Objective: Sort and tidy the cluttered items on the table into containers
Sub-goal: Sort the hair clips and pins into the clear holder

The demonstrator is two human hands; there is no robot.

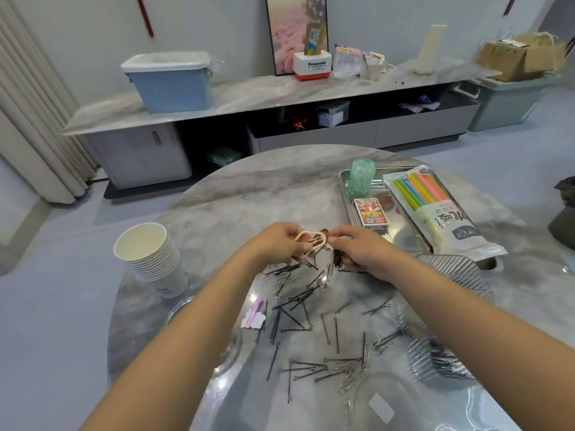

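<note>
a clear dish point(385, 399) sits nearest on the tabletop point(236, 197), hairpins point(292, 318) scattered beyond. left hand point(277, 244) and right hand point(361, 253) each pinch a pink hair clip point(311, 241) above the heap; best free it gently, then sort it.

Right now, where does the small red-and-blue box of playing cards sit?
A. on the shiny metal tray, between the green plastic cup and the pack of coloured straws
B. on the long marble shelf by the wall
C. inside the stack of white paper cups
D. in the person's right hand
A: the card box lies on the metal tray, near the green cup and beside the straw pack.
</note>
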